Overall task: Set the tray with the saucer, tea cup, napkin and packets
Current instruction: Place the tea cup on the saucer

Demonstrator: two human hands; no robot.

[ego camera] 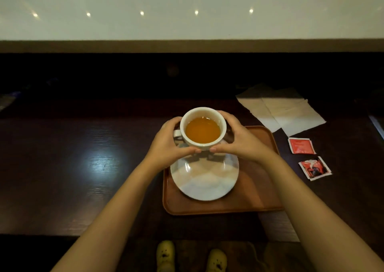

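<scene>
A white tea cup [202, 114] full of amber tea is held between both hands, above the far part of a white saucer [204, 178]. My left hand [168, 145] wraps its left side by the handle, and my right hand [239, 141] wraps its right side. The saucer lies on a brown tray [255, 197] on the dark wooden table. Right of the tray lie a beige napkin [284, 110], unfolded, and two red packets: one plain [301, 146], one with a picture [314, 168].
The dark table [72, 157] stretches left with a light glare on it. A white counter ledge [187, 16] runs across the back. Below the table's near edge two yellow slippers [165, 255] show on the floor.
</scene>
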